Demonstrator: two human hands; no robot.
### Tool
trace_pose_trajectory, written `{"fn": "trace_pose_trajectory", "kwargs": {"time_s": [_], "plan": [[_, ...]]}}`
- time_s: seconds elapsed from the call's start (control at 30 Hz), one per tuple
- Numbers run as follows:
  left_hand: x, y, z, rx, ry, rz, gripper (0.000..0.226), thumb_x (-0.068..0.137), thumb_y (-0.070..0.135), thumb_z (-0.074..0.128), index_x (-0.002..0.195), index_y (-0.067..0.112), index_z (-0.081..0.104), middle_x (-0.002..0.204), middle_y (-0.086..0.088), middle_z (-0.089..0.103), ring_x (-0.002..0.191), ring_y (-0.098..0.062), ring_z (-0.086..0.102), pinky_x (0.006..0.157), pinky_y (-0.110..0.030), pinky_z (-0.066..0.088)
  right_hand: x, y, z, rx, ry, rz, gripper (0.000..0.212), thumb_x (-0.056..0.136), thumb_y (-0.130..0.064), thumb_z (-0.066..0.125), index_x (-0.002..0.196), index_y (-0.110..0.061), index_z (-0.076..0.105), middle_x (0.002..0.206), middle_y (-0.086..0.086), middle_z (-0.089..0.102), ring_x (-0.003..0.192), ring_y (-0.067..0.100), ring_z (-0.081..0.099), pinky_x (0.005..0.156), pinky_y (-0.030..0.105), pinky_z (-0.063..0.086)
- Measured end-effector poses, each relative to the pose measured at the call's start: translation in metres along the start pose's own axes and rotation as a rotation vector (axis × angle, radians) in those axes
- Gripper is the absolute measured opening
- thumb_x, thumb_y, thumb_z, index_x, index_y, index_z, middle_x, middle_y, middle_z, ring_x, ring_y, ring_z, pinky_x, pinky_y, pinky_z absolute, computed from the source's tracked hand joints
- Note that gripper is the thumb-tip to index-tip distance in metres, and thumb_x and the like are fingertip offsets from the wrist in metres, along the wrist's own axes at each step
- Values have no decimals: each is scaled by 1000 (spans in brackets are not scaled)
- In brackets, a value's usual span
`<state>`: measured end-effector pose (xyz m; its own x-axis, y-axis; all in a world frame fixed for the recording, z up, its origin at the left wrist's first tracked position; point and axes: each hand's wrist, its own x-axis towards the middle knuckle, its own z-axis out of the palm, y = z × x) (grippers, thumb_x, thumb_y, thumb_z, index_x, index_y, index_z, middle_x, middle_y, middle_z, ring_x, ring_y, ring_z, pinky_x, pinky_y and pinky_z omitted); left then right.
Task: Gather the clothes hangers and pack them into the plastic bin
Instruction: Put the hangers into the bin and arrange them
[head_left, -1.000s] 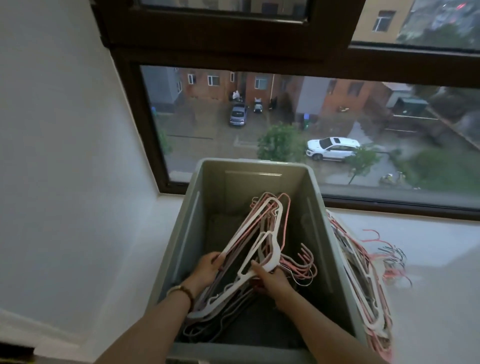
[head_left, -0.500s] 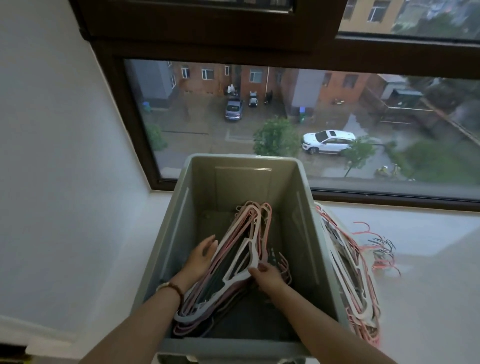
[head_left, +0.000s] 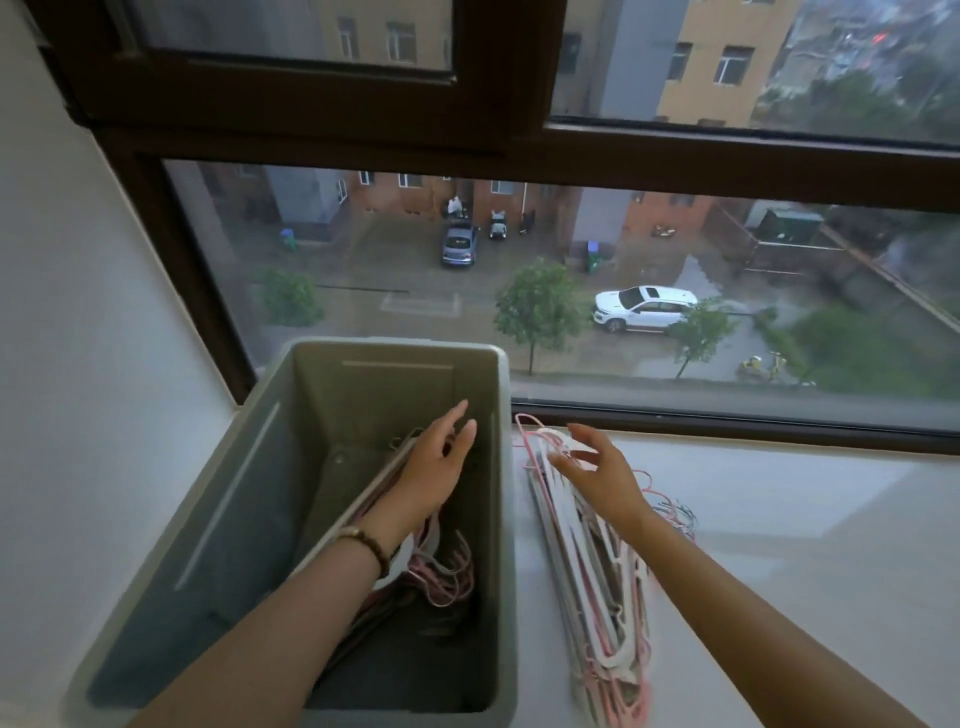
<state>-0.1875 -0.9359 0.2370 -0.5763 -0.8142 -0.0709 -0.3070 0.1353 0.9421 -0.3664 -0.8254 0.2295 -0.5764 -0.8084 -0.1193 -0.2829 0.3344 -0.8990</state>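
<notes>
A grey plastic bin (head_left: 244, 499) stands on the white sill against the left wall. A bundle of pink and white hangers (head_left: 441, 571) lies inside it, partly hidden under my left forearm. My left hand (head_left: 434, 467) hovers open over the bin with straight fingers and holds nothing. To the right of the bin a second stack of pink and white hangers (head_left: 597, 587) lies on the sill. Just above the far end of that stack, my right hand (head_left: 597, 470) is open with spread fingers.
The white sill (head_left: 779, 545) stretches to the right of the hanger stack. A dark-framed window (head_left: 332, 140) runs close behind the bin and the stack. A white wall (head_left: 78, 364) closes off the left side.
Both hands have let go of the hanger bundle, which now lies in the bin. My left hand has risen over the bin and my right hand has moved out over the stack on the sill.
</notes>
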Motion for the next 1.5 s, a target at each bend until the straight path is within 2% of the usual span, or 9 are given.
{"fn": "trace_pose_trajectory", "kwargs": {"time_s": [0.23,0.4,0.53,0.83,1.0,1.17,1.33,1.4,1.5], "plan": [[27,8,123,-14,-106,-43,39,98,33,39,133,17,47,139,0,49,126,-17,48,96,-21,34,13,113,-68,-43,17,274,60,84,-26,69,136,-13,43,142,9,46,120,29,52,90,39,48],[32,-33,189,71,-235,-345,58,98,44,32,146,14,22,155,-4,25,140,-22,29,114,-36,27,15,177,-78,-58,-14,362,62,82,-26,71,134,-5,45,140,13,48,121,27,51,99,35,41],[24,-74,222,32,-237,-487,60,99,41,31,148,12,14,156,-5,21,143,-23,24,115,-34,22,12,221,-69,-44,-72,455,61,82,-29,70,132,-2,47,135,14,52,125,28,49,104,37,38],[21,-125,270,-76,-241,-777,68,97,51,25,150,14,5,158,-5,11,145,-24,16,117,-37,20,13,264,-46,137,-66,491,50,83,-22,70,125,-8,49,116,-2,55,108,14,50,90,27,39],[19,-118,300,-92,-225,-702,60,93,53,34,138,12,38,124,-7,56,110,-22,56,98,-35,45,22,281,-47,138,58,593,42,83,-15,68,121,-2,53,110,10,64,98,26,61,87,35,50],[13,-116,307,-147,-193,-761,58,93,51,40,139,15,32,129,-8,53,115,-25,54,99,-36,44,16,279,-62,160,44,508,24,87,-20,64,103,-3,64,76,9,65,64,20,61,57,26,51],[19,-108,304,-144,-54,-703,60,89,46,52,137,23,23,131,-4,41,115,-27,52,92,-36,48,5,257,-68,272,34,420,22,92,-29,57,92,-9,65,66,4,61,59,15,57,55,23,47],[22,-98,301,-345,-30,-704,53,91,40,52,131,26,22,118,-1,53,98,-22,64,75,-31,54,0,246,-73,320,44,377,20,94,-26,54,86,-10,63,55,-3,59,51,11,54,50,19,45],[30,-77,294,-430,1,-620,43,91,42,52,120,10,48,80,-3,65,67,-18,65,63,-30,54,-6,229,-82,380,83,314,21,94,-26,54,75,-18,58,48,-8,58,51,12,53,50,17,44]]}}
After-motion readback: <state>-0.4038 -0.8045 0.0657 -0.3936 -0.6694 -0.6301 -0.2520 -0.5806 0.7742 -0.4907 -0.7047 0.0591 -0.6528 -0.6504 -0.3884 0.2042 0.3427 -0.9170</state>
